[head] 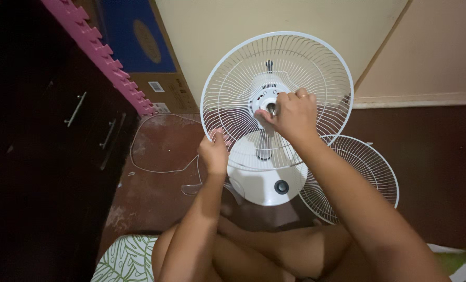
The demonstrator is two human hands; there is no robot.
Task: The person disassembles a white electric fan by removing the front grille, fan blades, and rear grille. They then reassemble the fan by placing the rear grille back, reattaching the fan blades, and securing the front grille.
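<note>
Seated person, bare knees nearest. Beyond them, white plastic fan base [267, 183] on dark red floor [159, 193]; loose wire guard [358, 175] leans just right of base. Left hand [214, 151] clenched on lower-left rim of round wire grille [277, 99], which stands upright above base, facing viewer. Right hand [293, 112] fingers pinch metal shaft [271, 108] at grille centre, shaft pointing toward viewer. White cord [154, 156] left of base.

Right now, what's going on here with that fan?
A person sitting on the floor works on a white stand fan. The left hand grips the lower rim of the rear grille, which is on the fan. The right hand pinches the motor shaft at the hub. No blade is mounted. The front grille lies on the floor beside the fan base.
</note>
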